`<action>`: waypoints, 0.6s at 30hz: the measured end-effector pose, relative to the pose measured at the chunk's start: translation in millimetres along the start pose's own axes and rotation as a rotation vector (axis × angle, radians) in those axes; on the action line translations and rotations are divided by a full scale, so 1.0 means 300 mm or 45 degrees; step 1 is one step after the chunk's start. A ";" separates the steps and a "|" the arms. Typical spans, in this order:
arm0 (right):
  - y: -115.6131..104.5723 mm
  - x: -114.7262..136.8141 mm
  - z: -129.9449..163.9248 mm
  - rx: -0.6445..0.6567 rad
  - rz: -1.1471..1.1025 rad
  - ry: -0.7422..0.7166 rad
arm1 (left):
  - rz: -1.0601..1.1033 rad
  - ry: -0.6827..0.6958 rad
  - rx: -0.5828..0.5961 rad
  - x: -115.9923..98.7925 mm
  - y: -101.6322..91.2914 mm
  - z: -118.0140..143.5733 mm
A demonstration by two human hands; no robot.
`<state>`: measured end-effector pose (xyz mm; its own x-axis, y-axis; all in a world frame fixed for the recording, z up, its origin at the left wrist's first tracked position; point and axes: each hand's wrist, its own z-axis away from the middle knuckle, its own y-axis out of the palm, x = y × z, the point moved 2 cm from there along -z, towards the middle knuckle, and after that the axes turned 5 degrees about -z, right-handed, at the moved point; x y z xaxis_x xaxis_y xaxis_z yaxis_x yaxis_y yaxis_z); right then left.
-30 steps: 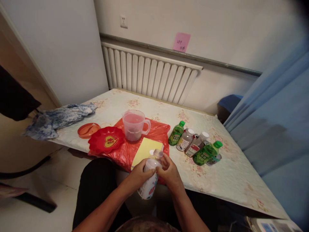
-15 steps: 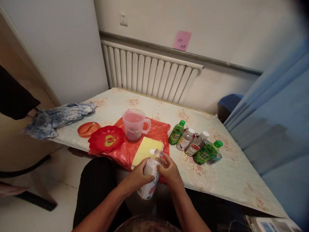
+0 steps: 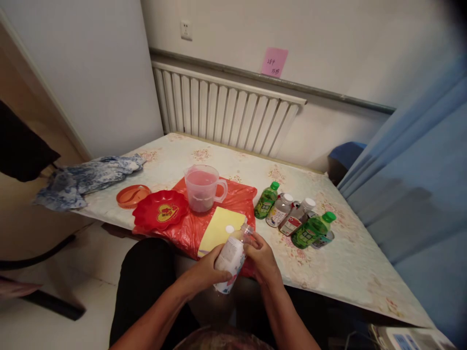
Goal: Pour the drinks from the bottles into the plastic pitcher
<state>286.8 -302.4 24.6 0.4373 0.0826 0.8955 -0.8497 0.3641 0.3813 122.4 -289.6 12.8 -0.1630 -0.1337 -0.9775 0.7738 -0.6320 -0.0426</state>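
A white radiator [image 3: 226, 109] runs along the far wall under a pink note [image 3: 274, 62], and in front of it stands a desk [image 3: 350, 262] covered with a pale flowered cloth. At the desk's near edge the left hand [image 3: 206, 272] wraps around the body of a small clear bottle [image 3: 230, 257] with a white printed label, fingers closed on its lower half. The bottle is tilted, neck pointing up and to the right, held just above the near edge of the desk. The right hand [image 3: 263, 260] is at the bottle's open neck, its fingertips curled and touching the rim; whether it pinches anything there is too small to tell. A white cap [image 3: 229, 229] lies on a yellow sheet [image 3: 219, 228] just beside the neck. The sheet rests on a red plastic bag [image 3: 237, 199], which also carries a clear jug [image 3: 202, 187] of pink liquid and a red dish [image 3: 160, 212]. To the right lie five more bottles [image 3: 295, 218], close together. A blue patterned cloth [image 3: 83, 177] sits at the left corner.
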 end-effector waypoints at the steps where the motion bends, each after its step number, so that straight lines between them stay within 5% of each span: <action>1: -0.003 0.000 -0.002 -0.008 -0.004 0.000 | 0.006 -0.007 0.011 0.003 0.001 0.001; 18: -0.032 -0.014 -0.013 0.058 -0.117 0.039 | -0.049 0.027 -0.020 0.024 -0.012 -0.007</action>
<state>294.4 -302.8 16.3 0.5222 0.0794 0.8491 -0.8178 0.3288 0.4722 119.8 -286.8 5.4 -0.1799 -0.0933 -0.9792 0.7766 -0.6244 -0.0832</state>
